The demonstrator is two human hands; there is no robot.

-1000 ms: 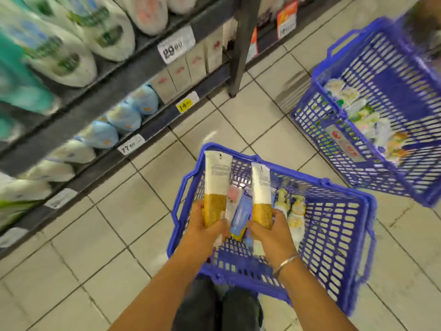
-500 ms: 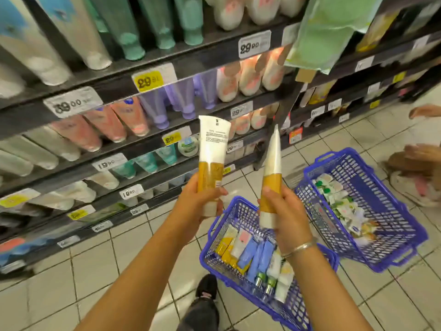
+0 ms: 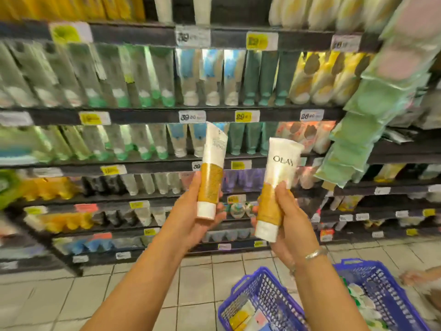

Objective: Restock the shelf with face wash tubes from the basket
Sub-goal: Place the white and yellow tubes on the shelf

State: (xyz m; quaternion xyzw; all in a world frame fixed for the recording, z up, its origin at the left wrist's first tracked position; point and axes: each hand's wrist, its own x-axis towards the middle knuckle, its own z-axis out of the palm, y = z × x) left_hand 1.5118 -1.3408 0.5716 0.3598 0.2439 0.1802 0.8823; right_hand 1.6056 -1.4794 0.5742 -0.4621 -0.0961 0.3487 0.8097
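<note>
The shelves (image 3: 152, 115) stand as dark tiers across the whole upper view, each packed edge to edge with upright tubes, price tags clipped along the front lips. A hanging strip of green packets (image 3: 372, 111) drops down the right side in front of the tiers. Open air lies between the shelf fronts and both raised hands, and bare tiled floor (image 3: 71, 295) runs below the lowest tier on the left.

The left hand (image 3: 191, 218) has its fingers curled around the lower, orange part of the left tube (image 3: 212, 168), cap down, flat crimped end up and tilted slightly right. The right hand (image 3: 286, 223) wraps the right tube (image 3: 276, 182) low on its orange band, thumb on the front, cap down; the white upper half reads "OLAY". The two tubes are near each other but apart, both held up before the middle tiers.

At bottom right a blue basket (image 3: 243, 290) sits on the floor with a few tubes inside, cut off by the frame edge and partly hidden by the right forearm. A second basket (image 3: 372, 278) stands just beside it, also cut off. Motion blur smears the shelf goods and most price tags, so brands there cannot be read.
</note>
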